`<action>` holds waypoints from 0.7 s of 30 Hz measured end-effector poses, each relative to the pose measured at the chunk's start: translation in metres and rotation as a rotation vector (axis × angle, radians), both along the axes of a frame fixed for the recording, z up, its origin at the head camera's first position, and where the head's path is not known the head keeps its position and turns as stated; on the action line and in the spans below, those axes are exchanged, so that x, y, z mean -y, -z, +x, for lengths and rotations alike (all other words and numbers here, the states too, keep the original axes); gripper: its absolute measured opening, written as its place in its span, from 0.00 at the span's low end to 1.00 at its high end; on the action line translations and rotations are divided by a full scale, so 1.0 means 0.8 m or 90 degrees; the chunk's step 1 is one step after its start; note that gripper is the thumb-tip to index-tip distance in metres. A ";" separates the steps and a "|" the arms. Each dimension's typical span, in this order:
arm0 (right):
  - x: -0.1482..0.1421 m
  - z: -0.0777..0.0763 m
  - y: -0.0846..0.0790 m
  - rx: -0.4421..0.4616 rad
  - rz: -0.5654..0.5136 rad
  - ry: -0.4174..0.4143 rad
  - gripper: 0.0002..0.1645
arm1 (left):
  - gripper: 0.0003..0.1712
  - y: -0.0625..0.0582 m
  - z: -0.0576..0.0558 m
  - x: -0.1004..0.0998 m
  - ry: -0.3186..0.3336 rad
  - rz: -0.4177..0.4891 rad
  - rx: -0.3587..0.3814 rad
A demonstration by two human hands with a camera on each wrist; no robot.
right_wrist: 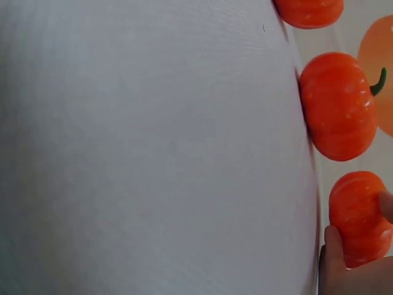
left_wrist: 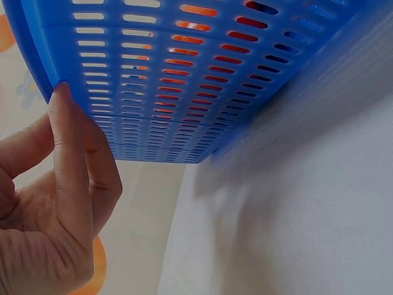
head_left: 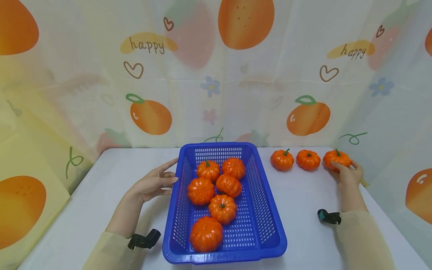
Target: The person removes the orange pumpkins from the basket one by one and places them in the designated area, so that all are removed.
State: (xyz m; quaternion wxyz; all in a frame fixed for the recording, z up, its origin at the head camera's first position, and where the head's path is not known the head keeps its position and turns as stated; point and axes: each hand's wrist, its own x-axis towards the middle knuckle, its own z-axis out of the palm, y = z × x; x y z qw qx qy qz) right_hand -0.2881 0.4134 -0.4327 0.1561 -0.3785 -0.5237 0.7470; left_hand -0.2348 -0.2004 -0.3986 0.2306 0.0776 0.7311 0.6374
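Note:
My left hand (head_left: 153, 183) is at the left side of a blue plastic basket (head_left: 276, 240), its fingertips touching the outside of the rim. In the left wrist view a fingertip meets the underside of that rim, above the slotted wall (left_wrist: 135, 80). Several small orange pumpkins lie in the basket, one of them (head_left: 206, 234) near its front end. At the far right of the table, my right hand (head_left: 351, 174) grips a pumpkin (head_left: 337, 159) with a green stem between thumb and fingers. The right wrist view shows this pumpkin (right_wrist: 359, 212) at the lower right, partly covered by the fingers.
Two more pumpkins, one in the middle (head_left: 308, 160) and one on the left (head_left: 282, 160), stand in a row beside the held one near the back edge. The white table (head_left: 300, 202) ends at a fruit-printed curtain (head_left: 249, 93). Black cameras sit on both wrists.

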 end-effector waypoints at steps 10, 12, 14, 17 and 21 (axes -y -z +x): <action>-0.004 0.000 0.009 0.099 0.116 -0.079 0.56 | 0.48 -0.001 0.000 0.000 0.002 -0.001 0.005; -0.005 0.001 0.010 0.112 0.134 -0.086 0.55 | 0.48 -0.001 0.000 0.000 0.003 0.002 0.007; -0.006 0.001 0.011 0.118 0.142 -0.089 0.54 | 0.48 -0.001 -0.001 0.000 0.003 0.005 0.009; -0.007 0.001 0.012 0.110 0.136 -0.092 0.56 | 0.47 -0.001 -0.001 0.000 0.002 0.009 0.012; -0.008 0.001 0.012 0.095 0.131 -0.093 0.57 | 0.47 -0.001 -0.002 0.000 0.002 0.008 0.011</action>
